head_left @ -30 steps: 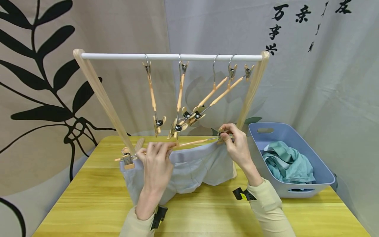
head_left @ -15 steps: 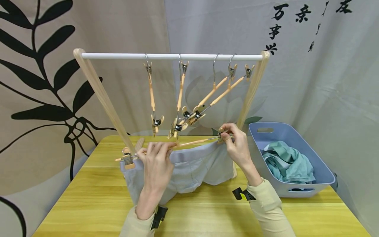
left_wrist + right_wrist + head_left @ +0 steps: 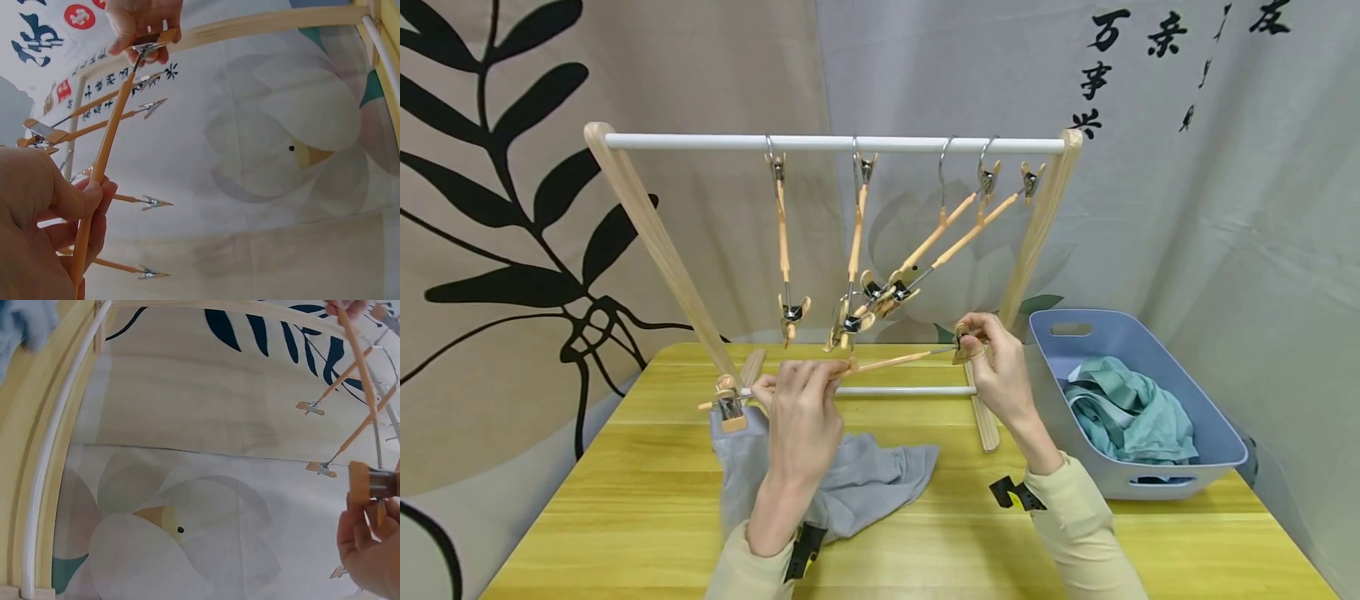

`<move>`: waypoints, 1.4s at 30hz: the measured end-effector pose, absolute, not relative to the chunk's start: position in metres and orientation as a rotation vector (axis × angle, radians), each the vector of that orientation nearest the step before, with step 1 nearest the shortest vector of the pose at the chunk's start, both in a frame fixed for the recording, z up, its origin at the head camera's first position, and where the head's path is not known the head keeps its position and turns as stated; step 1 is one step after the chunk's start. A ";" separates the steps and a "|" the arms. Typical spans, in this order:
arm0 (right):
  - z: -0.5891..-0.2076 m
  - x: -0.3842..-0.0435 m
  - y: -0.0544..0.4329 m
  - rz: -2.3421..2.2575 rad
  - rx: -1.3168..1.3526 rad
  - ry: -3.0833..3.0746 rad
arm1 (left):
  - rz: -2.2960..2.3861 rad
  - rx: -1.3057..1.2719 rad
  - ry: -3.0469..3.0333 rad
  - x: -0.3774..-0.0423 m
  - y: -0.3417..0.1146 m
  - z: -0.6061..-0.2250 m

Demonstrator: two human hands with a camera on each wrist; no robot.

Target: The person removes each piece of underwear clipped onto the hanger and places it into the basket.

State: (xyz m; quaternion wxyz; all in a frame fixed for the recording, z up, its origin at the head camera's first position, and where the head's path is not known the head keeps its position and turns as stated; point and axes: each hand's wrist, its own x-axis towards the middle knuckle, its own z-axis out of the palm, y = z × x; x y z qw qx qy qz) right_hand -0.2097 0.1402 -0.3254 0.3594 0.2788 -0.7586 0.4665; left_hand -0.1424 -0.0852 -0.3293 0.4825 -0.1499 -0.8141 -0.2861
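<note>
My left hand (image 3: 801,417) grips the wooden bar of a clip hanger (image 3: 895,361) near its middle, thumb and fingers wrapped round it in the left wrist view. At the hanger's right end, my right hand (image 3: 1003,371) pinches a metal-and-wood clip (image 3: 369,482), which has no cloth in it. The left-end clip (image 3: 730,410) still bites one corner of the grey-blue shorts (image 3: 887,475). From that corner the cloth hangs behind my left wrist and spreads, crumpled, over the table. Part of the shorts is hidden by my left hand and forearm.
Over the table (image 3: 970,542) stands a wooden rack with a white top rod (image 3: 722,143) and a lower rod (image 3: 910,391). Several clip hangers (image 3: 857,233) dangle from the top. To the right is a blue basket (image 3: 1217,425) holding teal cloth (image 3: 1135,412).
The right end of the shorts has come out of the right clip and dropped to the table, uncovering the lower rod. Both hands stay nearly in place.
</note>
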 end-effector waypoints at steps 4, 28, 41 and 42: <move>-0.328 -0.207 0.137 1.164 0.674 -1.975 | -0.683 -0.376 -1.975 -0.142 -0.085 -0.329; -0.344 -0.182 0.084 0.136 0.819 -1.877 | -0.663 -0.411 -1.989 -0.141 -0.076 -0.331; -0.355 -0.188 0.084 0.286 0.822 -1.825 | -0.590 -0.427 -2.045 -0.132 -0.085 -0.325; -0.355 -0.188 0.084 0.293 0.819 -1.826 | -0.595 -0.430 -2.013 -0.132 -0.088 -0.323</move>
